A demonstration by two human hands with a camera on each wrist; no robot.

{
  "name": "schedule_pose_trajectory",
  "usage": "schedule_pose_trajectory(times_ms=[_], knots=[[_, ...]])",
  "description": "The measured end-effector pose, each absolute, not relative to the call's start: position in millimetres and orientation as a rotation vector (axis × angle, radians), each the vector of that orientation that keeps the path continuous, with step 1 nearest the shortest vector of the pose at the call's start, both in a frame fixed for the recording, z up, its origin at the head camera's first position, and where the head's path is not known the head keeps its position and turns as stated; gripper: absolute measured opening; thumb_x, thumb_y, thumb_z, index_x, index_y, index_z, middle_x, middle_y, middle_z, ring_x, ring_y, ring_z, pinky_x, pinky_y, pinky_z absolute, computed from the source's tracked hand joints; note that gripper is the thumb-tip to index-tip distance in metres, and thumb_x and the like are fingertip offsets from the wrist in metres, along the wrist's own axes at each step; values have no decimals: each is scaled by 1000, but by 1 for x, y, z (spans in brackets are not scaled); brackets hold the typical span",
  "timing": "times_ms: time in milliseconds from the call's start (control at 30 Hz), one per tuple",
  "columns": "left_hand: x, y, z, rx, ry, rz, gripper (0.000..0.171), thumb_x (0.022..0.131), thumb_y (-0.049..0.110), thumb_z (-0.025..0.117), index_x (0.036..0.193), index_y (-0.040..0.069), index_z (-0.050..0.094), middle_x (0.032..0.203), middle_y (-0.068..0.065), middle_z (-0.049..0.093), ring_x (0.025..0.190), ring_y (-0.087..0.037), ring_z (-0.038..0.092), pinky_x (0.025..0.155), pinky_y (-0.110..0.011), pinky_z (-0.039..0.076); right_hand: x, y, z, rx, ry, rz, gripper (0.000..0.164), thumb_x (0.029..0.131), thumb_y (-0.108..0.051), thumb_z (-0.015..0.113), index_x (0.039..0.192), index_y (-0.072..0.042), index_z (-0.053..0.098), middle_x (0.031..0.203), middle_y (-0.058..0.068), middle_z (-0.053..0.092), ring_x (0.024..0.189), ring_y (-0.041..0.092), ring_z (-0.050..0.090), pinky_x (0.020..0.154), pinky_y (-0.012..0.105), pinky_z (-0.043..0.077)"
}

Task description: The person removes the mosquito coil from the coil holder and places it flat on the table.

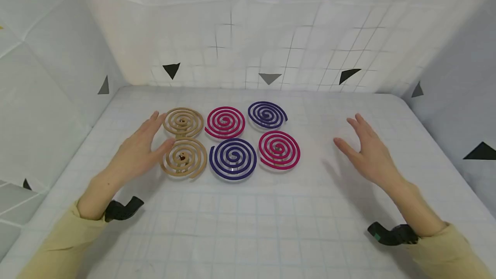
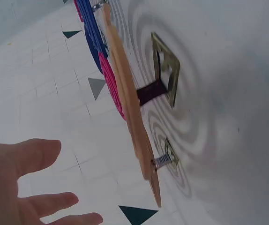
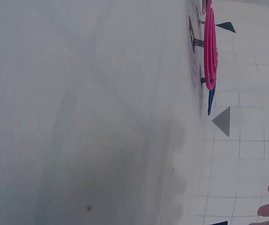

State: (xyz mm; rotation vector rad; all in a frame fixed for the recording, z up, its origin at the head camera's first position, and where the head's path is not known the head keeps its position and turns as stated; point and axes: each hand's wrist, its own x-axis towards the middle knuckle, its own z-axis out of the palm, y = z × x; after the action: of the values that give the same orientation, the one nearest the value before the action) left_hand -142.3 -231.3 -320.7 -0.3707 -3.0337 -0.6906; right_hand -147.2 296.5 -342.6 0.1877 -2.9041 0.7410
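Note:
Six spiral mosquito coils, several in all, lie in two rows. At the left are a front tan coil (image 1: 183, 157) and a back tan coil (image 1: 183, 120). Beside them are a front blue coil (image 1: 233, 156) and a back pink coil (image 1: 225, 120), then a front pink coil (image 1: 278, 148) and a back blue coil (image 1: 266, 114). Small metal stands (image 2: 173, 86) hold them off the table. My left hand (image 1: 133, 152) hovers beside the tan coils, thumb overlapping the front one in the head view. To the right, away from the coils, my right hand (image 1: 372, 158) has its fingers extended, holding nothing.
A white, faintly gridded sheet covers the table (image 1: 232, 236). White walls (image 1: 271, 25) with black, grey and yellow triangles stand behind and at both sides. A black wrist camera (image 1: 123, 208) sits on the left wrist, another black camera (image 1: 392, 234) on the right.

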Motion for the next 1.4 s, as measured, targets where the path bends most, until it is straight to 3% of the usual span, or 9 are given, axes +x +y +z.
schedule_pose_trajectory(times_ms=[267,400,500,600,700,767,1033,1200,1400], knots=[[-136,-218,-320,-401,-2960,-909,66,103,40,52,158,12,28,155,-24,40,137,-49,41,112,-64,34,-145,289,-343,182,-2891,1007,71,100,-42,58,155,-4,32,159,22,32,140,47,37,106,65,39],[-138,-207,-324,-469,-2868,-1084,56,102,27,56,153,9,38,143,-26,52,128,-47,53,108,-58,43,-146,283,-342,145,-2910,1217,68,101,-43,55,154,-7,33,156,22,38,140,44,40,107,65,38],[-140,-197,-328,-537,-2808,-1248,52,102,18,57,150,6,42,141,-25,55,128,-42,55,107,-52,47,-145,279,-342,133,-2915,1400,65,102,-41,53,154,-9,33,156,19,39,141,39,40,110,64,36],[-142,-187,-331,-579,-2762,-1387,49,101,13,57,147,3,44,143,-22,54,128,-39,56,107,-48,48,-147,276,-342,131,-2914,1510,65,103,-42,52,155,-10,31,157,16,39,138,33,45,111,45,43],[-145,-178,-331,-593,-2745,-1444,47,101,12,56,146,2,45,145,-20,53,129,-36,56,107,-46,48,-152,272,-339,154,-2884,1603,65,104,-42,50,156,-10,28,157,15,38,136,30,47,101,24,50],[-148,-171,-331,-600,-2740,-1464,46,101,12,56,145,1,46,145,-20,53,129,-35,56,107,-45,48,-156,267,-336,163,-2859,1669,66,104,-42,49,157,-10,26,157,16,37,136,30,47,97,18,50],[-158,-135,-328,-650,-2743,-1545,47,103,15,54,147,4,44,148,-15,51,135,-32,51,109,-44,47,-173,249,-309,194,-2797,1851,63,104,-44,47,156,-13,27,157,12,36,141,32,41,108,37,46],[-164,-116,-327,-650,-2758,-1530,46,103,19,54,146,6,46,146,-11,54,136,-29,50,111,-43,45,-177,247,-294,182,-2699,1966,62,103,-43,50,154,-13,31,155,9,38,142,29,41,108,36,45],[-168,-92,-324,-622,-2757,-1661,45,103,20,53,146,7,47,147,-10,54,134,-24,52,112,-41,44,-179,244,-291,107,-2594,2177,64,103,-40,51,155,-9,28,158,13,36,143,32,39,108,34,45]])
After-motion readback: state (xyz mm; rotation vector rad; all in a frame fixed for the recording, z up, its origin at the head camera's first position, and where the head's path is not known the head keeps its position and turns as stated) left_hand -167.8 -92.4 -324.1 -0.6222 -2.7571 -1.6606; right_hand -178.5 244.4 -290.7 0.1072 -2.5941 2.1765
